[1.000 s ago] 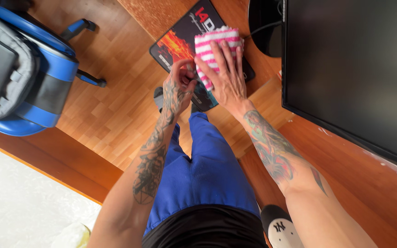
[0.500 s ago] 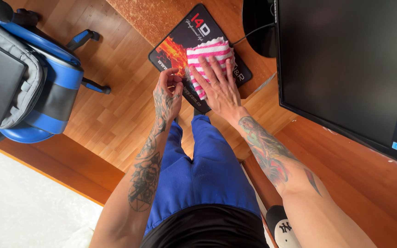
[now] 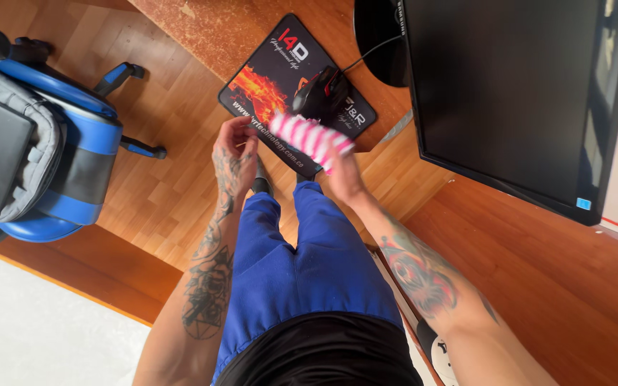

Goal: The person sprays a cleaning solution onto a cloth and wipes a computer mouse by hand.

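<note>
Pink-striped cloth (image 3: pixel 309 137) gripped in right hand (image 3: pixel 341 175) fingers above mouse pad (image 3: pixel 266 78); left hand (image 3: pixel 232 146) loosely curled

A wood parquet floor (image 3: pixel 173 107) is lit by daylight; a blue office chair (image 3: pixel 44 143) is positioned left of the wooden worktop (image 3: pixel 538 286).

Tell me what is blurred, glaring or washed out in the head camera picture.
Head view: the striped cloth and right hand are smeared by motion blur; the left hand and mouse are sharper. The pale floor patch at lower left is washed out. The monitor screen is dark, with faint reflections near its right edge.
</note>
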